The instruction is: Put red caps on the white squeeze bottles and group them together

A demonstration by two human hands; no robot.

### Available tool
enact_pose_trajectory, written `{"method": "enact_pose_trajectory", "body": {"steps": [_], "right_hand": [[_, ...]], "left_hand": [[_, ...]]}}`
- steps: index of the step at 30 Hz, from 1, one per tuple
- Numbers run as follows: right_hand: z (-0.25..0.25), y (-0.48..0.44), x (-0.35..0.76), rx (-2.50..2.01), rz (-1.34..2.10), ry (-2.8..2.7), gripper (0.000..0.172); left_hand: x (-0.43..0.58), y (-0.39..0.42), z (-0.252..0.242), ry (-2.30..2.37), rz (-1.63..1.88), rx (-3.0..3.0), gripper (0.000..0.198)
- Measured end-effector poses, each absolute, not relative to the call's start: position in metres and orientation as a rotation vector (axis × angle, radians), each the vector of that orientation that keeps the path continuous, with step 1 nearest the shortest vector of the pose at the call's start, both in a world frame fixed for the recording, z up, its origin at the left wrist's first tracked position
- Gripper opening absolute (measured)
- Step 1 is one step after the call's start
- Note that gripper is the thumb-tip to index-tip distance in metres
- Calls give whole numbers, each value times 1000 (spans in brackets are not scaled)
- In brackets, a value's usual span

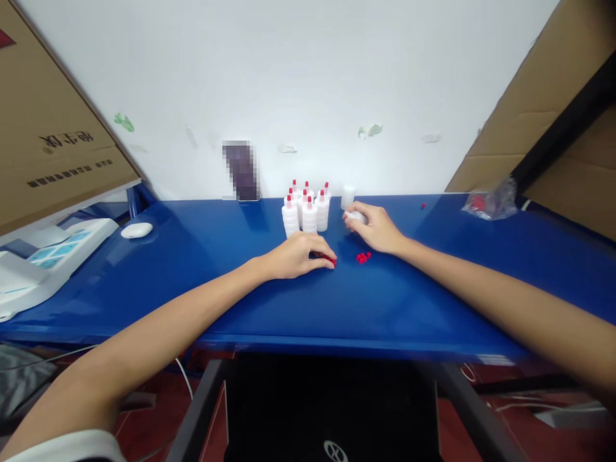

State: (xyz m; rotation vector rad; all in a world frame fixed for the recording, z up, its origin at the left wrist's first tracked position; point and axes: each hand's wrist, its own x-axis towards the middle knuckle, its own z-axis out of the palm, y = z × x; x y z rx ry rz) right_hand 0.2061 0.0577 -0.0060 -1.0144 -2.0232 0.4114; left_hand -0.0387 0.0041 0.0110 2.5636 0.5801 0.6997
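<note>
Between the thumb and fingertips of my left hand (303, 255) is a small red cap (333, 262), held low over the blue table; the fingers partly hide it. My right hand (380, 228) is closed around a white plastic bottle (357, 217), whose end shows past the fingers. A little pile of red caps (363, 257) lies on the tabletop between my hands. Just beyond my left hand stands a tight group of white squeeze bottles (309, 217) with red tips. Behind my right fingers, another white bottle (348, 196) stands with no red tip visible.
The blue table (298, 308) meets a white wall. A clear bag with red pieces (489, 200) lies at right, near a stray red cap (423, 206). At left are a white mouse-like object (136, 230) and a white power strip (62, 256). Cardboard (58, 115) flanks the table.
</note>
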Motion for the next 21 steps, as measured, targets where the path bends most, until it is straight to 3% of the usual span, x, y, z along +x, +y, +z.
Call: {"method": "enact_pose_trajectory", "body": {"steps": [21], "right_hand": [[-4,53,205,-999,349,-2065,20]], "left_hand": [[-40,0,12,644,650,2532,20]]}}
